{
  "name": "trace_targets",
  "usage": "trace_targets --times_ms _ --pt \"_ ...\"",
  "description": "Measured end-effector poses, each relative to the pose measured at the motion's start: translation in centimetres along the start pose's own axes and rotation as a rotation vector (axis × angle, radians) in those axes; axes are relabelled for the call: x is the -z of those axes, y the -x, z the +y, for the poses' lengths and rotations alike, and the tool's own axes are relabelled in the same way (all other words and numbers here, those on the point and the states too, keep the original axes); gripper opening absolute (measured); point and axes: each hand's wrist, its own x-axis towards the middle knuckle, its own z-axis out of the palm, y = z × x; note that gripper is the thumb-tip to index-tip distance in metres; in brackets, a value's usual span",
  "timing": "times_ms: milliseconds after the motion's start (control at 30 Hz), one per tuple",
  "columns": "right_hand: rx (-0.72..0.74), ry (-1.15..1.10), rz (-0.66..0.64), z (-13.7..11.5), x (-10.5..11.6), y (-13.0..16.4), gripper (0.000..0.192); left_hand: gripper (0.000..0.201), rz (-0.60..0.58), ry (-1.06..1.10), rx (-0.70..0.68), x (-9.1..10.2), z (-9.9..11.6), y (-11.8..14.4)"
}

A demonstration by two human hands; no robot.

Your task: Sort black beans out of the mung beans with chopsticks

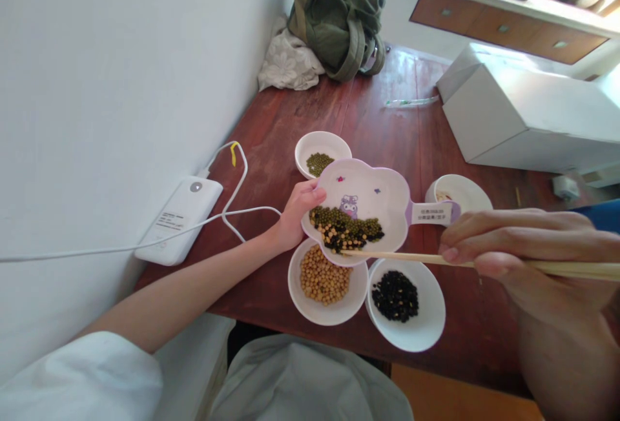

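My left hand grips the left rim of a lilac-edged bowl with a labelled handle, tilted toward me. Mixed green, yellow and black beans lie along its near side. Between the fingers of my right hand are chopsticks, their tips at the beans by the near rim. Just below stand a white bowl of soybeans and a white bowl of black beans. Behind the lilac bowl is a white bowl of mung beans, partly covered by it.
Another white bowl stands behind the handle. A white power bank with a cable lies by the left wall. Farther back are a green bag, a patterned cloth, a clear plastic packet and a large white box.
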Motion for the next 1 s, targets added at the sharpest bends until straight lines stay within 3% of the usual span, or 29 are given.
trace_targets --times_ms 100,300,467,667,1000 --pt "0.069 0.048 -0.093 0.1 0.0 -0.1 0.018 0.044 0.006 -0.009 0.001 0.0 0.0 0.0" --pt "0.054 0.017 -0.106 0.3 0.0 -0.1 0.019 0.045 -0.028 0.01 -0.008 -0.1 0.2 -0.1" --pt "0.072 -0.035 -0.092 -0.1 0.1 0.0 0.015 0.043 -0.023 0.017 -0.012 -0.2 0.1 0.0" --pt "0.045 0.038 0.044 -0.1 -0.2 0.1 0.019 0.044 -0.052 0.013 -0.026 0.0 0.0 -0.1" --pt "0.001 0.046 -0.061 0.4 -1.3 0.5 0.014 0.047 -0.054 0.022 -0.037 0.0 0.1 -0.2"
